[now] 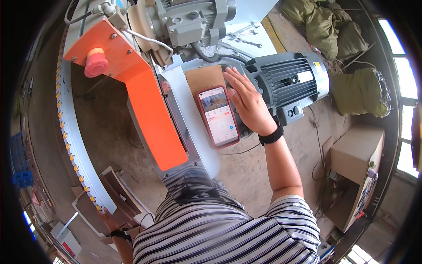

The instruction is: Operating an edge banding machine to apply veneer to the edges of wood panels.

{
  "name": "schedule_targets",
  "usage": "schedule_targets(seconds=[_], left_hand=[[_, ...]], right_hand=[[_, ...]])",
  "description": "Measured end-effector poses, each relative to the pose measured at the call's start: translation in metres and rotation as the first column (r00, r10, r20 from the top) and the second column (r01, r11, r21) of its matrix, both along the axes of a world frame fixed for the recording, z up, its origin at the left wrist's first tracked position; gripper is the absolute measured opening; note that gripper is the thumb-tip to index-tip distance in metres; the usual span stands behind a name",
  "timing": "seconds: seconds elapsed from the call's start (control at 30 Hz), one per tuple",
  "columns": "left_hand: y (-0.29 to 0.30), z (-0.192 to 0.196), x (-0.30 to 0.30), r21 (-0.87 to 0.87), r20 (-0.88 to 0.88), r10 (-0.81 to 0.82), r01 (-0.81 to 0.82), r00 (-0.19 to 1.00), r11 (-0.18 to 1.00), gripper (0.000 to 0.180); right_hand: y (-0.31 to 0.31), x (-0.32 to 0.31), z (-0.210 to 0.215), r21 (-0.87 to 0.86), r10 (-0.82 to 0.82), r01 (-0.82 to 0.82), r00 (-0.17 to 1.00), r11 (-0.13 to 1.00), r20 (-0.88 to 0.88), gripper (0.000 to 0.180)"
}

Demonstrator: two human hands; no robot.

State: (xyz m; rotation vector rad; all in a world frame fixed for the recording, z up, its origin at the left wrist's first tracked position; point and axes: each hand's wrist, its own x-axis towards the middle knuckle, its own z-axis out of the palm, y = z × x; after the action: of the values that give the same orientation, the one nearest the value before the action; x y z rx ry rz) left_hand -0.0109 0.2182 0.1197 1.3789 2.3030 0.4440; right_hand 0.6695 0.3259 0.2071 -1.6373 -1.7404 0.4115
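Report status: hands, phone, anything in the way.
Right hand open, beside lit phone. Left hand at lower end of roller rail, grip unclear. Nothing covering phone.

The single view looks from the person's head, through the left of two wide fisheye cameras worn side by side, and faces steeply down past the striped shirt (pixel 220 233), which fills the bottom edge close to the lens. The phone (pixel 219 119) and right hand (pixel 249 103) lie near mid-frame, seen from above at close range. The lens reaches sideways to the windows (pixel 402 79), farther off by the right rim, and bends the long white rail (pixel 66 119) at left; darkness rings the corners.
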Motion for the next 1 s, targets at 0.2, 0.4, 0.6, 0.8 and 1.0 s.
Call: schedule_targets(seconds=[0.2,0.4,0.6,0.8,1.0], left_hand=[[-0.002,-0.005,-0.01,0.003,0.04,0.017,-0.017,0.999,1.0,0.058],[-0.002,-0.008,-0.008,0.003,-0.012,0.013,-0.013,1.0,1.0,0.059],[-0.004,-0.009,-0.014,0.046,-0.032,0.026,-0.025,0.999,0.999,0.057],[-0.001,-0.008,-0.009,0.054,-0.018,-0.017,0.018,1.0,0.998,0.053],[-0.001,-0.005,-0.005,0.083,-0.106,-0.044,0.053,0.993,0.995,0.053]], right_hand=[[0.0,-0.001,0.001,0.007,-0.004,0.004,1.0,1.0,0.006,0.032],[0.0,-0.001,0.001,0.008,-0.008,0.008,1.0,1.0,0.018,0.031],[0.0,-0.002,0.0,0.021,-0.009,0.009,1.0,1.0,0.024,0.031],[0.0,-0.003,-0.001,0.034,-0.015,0.014,0.999,0.999,0.032,0.03],[-0.001,-0.003,-0.002,0.047,-0.013,0.012,0.999,0.999,0.03,0.03]])
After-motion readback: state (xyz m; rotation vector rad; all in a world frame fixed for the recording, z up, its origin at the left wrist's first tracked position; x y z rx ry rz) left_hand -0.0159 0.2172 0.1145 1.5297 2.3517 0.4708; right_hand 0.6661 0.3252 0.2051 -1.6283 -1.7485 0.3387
